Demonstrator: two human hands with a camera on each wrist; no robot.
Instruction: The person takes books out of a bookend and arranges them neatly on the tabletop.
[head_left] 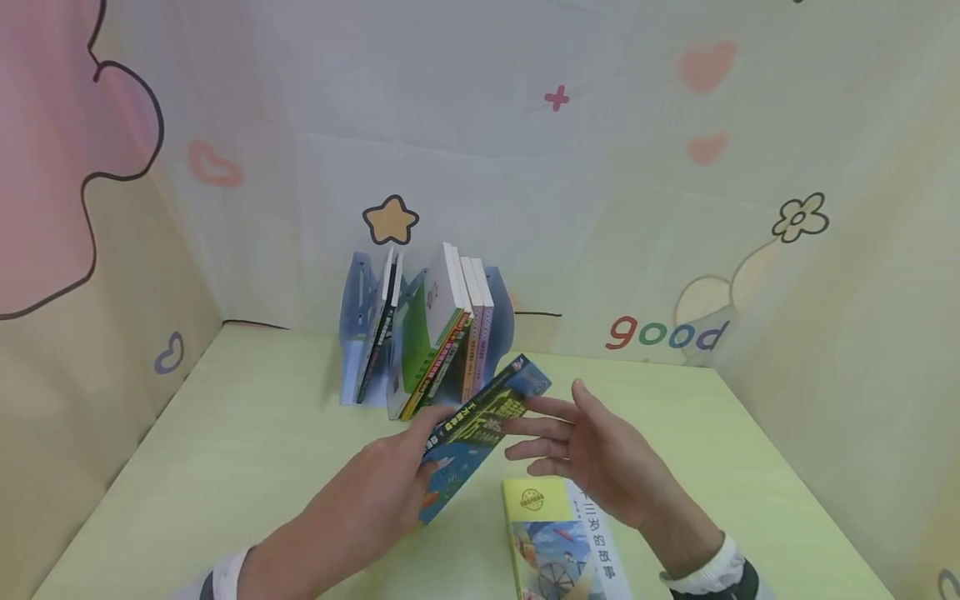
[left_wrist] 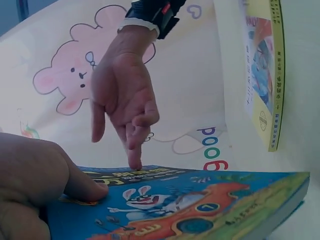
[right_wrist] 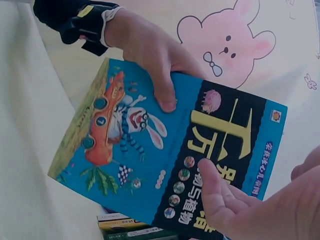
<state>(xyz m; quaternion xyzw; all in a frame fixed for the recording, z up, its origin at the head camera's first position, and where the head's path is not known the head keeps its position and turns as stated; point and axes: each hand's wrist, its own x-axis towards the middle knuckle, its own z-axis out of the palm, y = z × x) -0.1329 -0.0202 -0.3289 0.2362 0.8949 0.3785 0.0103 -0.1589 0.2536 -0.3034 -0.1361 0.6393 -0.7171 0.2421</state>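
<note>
A blue book with a rabbit in an orange car on its cover is held tilted above the table. My left hand grips it by the spine side, the thumb lying across the cover in the right wrist view. My right hand is beside the book's other side with fingers spread out. In the right wrist view its fingertips lie over the cover's dark title band; whether they touch cannot be told. Below the right hand, a yellow and white book lies flat on the table.
At the back of the table a blue book rack holds several upright, leaning books. A patterned curtain with hearts, a star and the word "good" hangs behind and at both sides.
</note>
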